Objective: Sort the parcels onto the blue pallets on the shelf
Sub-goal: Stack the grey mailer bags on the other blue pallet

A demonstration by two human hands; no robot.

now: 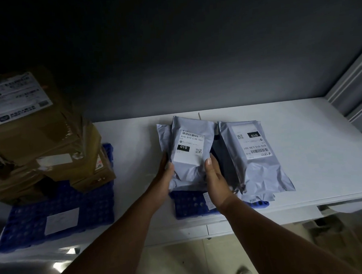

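Observation:
A grey poly mailer parcel with a white "010" label lies on a small blue pallet on the white shelf. My left hand holds its left edge, and my right hand holds its right edge with the thumb on top. More grey mailers lie under it. A second grey parcel, labelled "010" upside down, lies just to the right on the same pallet. A dark parcel shows in the gap between them.
At the left a larger blue pallet with a white label carries a stack of brown cardboard boxes. The white shelf runs to the right, ending at a grey upright. Tiled floor lies below.

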